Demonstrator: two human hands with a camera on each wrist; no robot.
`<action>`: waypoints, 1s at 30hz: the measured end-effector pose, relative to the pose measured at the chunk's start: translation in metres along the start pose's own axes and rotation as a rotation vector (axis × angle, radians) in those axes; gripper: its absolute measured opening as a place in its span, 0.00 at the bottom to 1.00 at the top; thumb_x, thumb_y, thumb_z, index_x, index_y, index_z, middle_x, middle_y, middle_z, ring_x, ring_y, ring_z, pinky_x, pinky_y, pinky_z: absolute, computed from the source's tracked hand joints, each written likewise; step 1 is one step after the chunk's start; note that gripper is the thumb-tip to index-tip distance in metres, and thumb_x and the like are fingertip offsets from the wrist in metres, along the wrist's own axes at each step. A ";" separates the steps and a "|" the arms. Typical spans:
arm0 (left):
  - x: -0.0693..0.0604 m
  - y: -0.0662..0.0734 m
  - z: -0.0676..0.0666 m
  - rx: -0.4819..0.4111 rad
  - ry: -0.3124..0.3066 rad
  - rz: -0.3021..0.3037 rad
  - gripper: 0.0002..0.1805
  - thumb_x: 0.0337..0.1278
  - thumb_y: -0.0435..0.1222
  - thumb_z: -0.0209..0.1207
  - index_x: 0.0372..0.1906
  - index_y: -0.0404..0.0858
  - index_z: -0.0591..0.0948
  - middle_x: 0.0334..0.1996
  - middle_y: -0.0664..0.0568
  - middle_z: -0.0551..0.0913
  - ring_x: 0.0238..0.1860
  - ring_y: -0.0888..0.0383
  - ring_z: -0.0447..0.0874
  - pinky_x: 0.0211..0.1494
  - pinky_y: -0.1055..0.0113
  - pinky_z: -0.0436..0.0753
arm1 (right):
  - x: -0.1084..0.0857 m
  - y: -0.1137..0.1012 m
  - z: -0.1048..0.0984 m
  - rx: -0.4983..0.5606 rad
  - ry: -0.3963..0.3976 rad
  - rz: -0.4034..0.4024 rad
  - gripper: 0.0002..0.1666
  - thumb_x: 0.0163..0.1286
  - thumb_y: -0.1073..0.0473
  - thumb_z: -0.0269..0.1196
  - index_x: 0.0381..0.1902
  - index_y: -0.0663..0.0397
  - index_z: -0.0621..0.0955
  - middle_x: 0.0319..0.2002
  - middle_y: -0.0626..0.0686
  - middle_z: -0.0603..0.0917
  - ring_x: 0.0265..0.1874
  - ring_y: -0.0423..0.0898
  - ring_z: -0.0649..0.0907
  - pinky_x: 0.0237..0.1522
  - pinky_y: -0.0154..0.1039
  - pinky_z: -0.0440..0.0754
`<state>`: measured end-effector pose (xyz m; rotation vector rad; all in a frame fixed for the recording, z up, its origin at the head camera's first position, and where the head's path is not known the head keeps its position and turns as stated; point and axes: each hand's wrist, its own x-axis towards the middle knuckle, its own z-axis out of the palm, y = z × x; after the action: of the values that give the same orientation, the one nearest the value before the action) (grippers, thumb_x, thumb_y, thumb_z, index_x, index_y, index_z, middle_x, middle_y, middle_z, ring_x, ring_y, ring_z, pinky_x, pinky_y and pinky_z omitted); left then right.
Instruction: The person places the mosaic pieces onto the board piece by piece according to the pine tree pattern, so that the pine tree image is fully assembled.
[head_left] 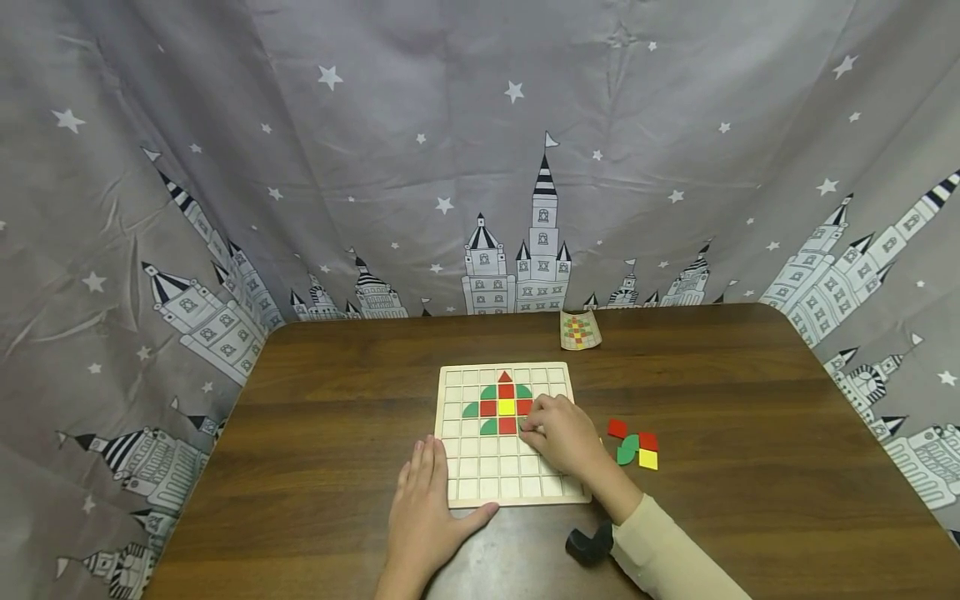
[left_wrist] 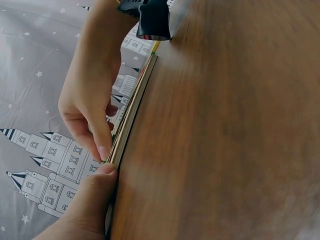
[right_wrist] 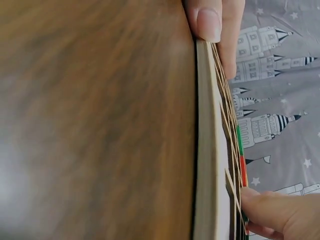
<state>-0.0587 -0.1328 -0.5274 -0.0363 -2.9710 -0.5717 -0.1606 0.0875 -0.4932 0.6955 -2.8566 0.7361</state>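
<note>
The gridded wooden board (head_left: 487, 467) lies flat, bearing a red triangle (head_left: 505, 377), a yellow square (head_left: 506, 407), several red squares and several green rounded pieces. My left hand (head_left: 426, 508) rests at its lower left corner, fingers straight along the left side, thumb at the front edge. Over the right part of the pattern, my right hand (head_left: 562, 437) pinches a green piece (head_left: 522, 424) against the board, mostly hidden by the fingers. The left wrist view shows the right hand's (left_wrist: 90, 105) thumb and finger at the board's face. Edge-on, the board (right_wrist: 206, 140) fills the right wrist view's middle.
Right of the board lie loose pieces: a yellow square (head_left: 648, 459), red squares (head_left: 617, 428) and green pieces (head_left: 626, 451). A small pattern card (head_left: 580, 331) lies at the table's back edge, before a grey curtain (head_left: 420, 167). A black wrist camera (head_left: 588, 546) sits by the right wrist.
</note>
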 end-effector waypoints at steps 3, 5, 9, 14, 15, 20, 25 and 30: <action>0.000 -0.001 0.001 -0.001 -0.002 -0.004 0.69 0.39 0.78 0.56 0.76 0.31 0.57 0.78 0.40 0.55 0.80 0.44 0.51 0.78 0.46 0.58 | -0.004 0.001 -0.005 -0.008 -0.013 0.003 0.03 0.59 0.53 0.73 0.31 0.43 0.91 0.32 0.39 0.83 0.35 0.38 0.77 0.37 0.36 0.79; 0.000 -0.001 0.001 -0.003 -0.001 -0.006 0.69 0.39 0.78 0.56 0.76 0.31 0.57 0.78 0.40 0.56 0.79 0.44 0.51 0.78 0.46 0.58 | -0.008 0.003 -0.011 0.012 -0.015 0.025 0.05 0.59 0.53 0.73 0.34 0.42 0.90 0.32 0.39 0.83 0.36 0.39 0.77 0.37 0.37 0.79; 0.000 -0.001 0.001 -0.007 0.002 -0.009 0.69 0.38 0.78 0.57 0.76 0.31 0.57 0.78 0.41 0.56 0.79 0.44 0.51 0.78 0.46 0.58 | -0.020 0.015 -0.026 0.057 -0.003 0.100 0.11 0.60 0.53 0.72 0.42 0.43 0.88 0.35 0.40 0.83 0.37 0.40 0.76 0.36 0.37 0.76; 0.000 -0.001 0.001 -0.007 0.011 0.000 0.69 0.38 0.78 0.57 0.76 0.31 0.57 0.78 0.41 0.56 0.80 0.44 0.51 0.78 0.47 0.57 | -0.042 0.043 -0.048 0.034 0.021 0.162 0.17 0.61 0.52 0.72 0.48 0.46 0.87 0.40 0.43 0.84 0.38 0.41 0.76 0.36 0.37 0.74; 0.000 -0.001 0.001 -0.006 0.013 0.002 0.69 0.38 0.78 0.57 0.76 0.31 0.57 0.78 0.41 0.56 0.80 0.44 0.51 0.78 0.47 0.57 | -0.047 0.049 -0.052 0.022 0.026 0.173 0.18 0.61 0.52 0.72 0.49 0.47 0.87 0.41 0.44 0.84 0.39 0.42 0.76 0.36 0.37 0.74; -0.002 -0.003 0.001 0.002 0.018 0.002 0.69 0.38 0.78 0.57 0.76 0.31 0.57 0.78 0.40 0.56 0.79 0.43 0.52 0.78 0.46 0.58 | -0.072 0.072 -0.066 -0.025 0.041 0.239 0.21 0.61 0.52 0.72 0.52 0.51 0.86 0.41 0.47 0.84 0.39 0.47 0.76 0.34 0.37 0.72; -0.001 -0.003 0.001 0.005 0.025 0.008 0.69 0.38 0.77 0.58 0.76 0.30 0.58 0.78 0.40 0.56 0.79 0.43 0.52 0.78 0.46 0.58 | -0.086 0.081 -0.069 -0.058 0.017 0.249 0.21 0.60 0.51 0.73 0.50 0.52 0.87 0.42 0.48 0.83 0.37 0.46 0.74 0.32 0.35 0.69; -0.001 -0.002 0.002 -0.007 0.014 0.012 0.69 0.38 0.78 0.58 0.76 0.31 0.57 0.78 0.40 0.56 0.79 0.44 0.51 0.78 0.46 0.58 | -0.093 0.085 -0.067 -0.050 0.008 0.254 0.19 0.60 0.51 0.73 0.48 0.51 0.88 0.41 0.48 0.83 0.36 0.45 0.72 0.32 0.34 0.68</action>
<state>-0.0584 -0.1338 -0.5300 -0.0506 -2.9528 -0.5789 -0.1174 0.2232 -0.4909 0.3252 -2.9780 0.6915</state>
